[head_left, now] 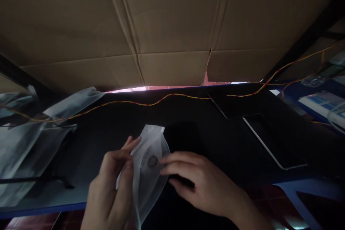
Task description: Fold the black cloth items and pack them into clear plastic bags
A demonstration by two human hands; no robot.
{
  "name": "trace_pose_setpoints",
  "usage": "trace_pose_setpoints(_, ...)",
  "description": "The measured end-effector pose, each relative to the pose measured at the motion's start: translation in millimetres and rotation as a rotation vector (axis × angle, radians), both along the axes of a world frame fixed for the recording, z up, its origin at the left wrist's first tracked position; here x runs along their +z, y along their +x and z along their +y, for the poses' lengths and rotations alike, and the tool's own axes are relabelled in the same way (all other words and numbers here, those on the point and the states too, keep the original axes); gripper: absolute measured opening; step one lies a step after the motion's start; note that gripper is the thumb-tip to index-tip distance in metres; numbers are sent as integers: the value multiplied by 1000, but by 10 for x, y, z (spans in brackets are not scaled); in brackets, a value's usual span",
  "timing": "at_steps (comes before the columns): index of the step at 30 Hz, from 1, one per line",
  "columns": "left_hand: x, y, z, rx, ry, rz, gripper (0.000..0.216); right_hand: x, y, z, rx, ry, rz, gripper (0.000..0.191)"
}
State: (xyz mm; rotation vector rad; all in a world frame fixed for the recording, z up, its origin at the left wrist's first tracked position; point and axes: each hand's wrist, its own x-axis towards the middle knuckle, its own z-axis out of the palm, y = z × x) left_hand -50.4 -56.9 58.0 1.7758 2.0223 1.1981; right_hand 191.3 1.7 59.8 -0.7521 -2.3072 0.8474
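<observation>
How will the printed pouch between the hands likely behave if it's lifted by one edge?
Probably floppy: the printed pouch looks thin, and its right edge bows. Likely light, as it lies fairly flat, though contents can't be made out. Perhaps slippery too, since its translucent surface looks smooth like plastic film.

The lighting is dim, darkest toward the upper-right corner. Beyond the left grip (109,183), a pinkish-white strip of light (126,89) glows beneath the cardboard (172,14). Just beyond the right grip (201,179) (its fingertips slightly blurred), the worktop (129,115) sinks into near-black shadow. Between both grips, the bag (149,183) looks pale, its lettering soft.
</observation>
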Motion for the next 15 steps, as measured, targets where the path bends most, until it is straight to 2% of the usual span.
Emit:
trace_pose_setpoints(2,3,85,48,-27,-51,-27,25,4,70,21,-92,50,-63,44)
trace_pose_setpoints(5,-10,122,78,1,-78,-50,26,-86,168,-50,-122,137,-274,93)
trace_pose_setpoints(6,-20,118,84,5,-75,-51,25,-133,203,-106,-135,168,-333,104)
trace_pose_setpoints(7,-34,113,90,1,-69,-47,24,-182,243,-176,-160,215,-375,103)
trace_pose_setpoints(8,-50,112,98,-9,-60,-41,22,-229,290,-252,-185,277,-401,93)
trace_pose_setpoints(11,-112,154,132,-56,-44,-26,17,-323,482,-465,-197,476,-386,51)
trace_pose_setpoints(13,-160,225,166,-99,-28,-29,16,-329,626,-550,-187,511,-328,45)
trace_pose_setpoints(15,-206,310,206,-132,-14,-58,14,-290,730,-582,-303,423,-230,49)
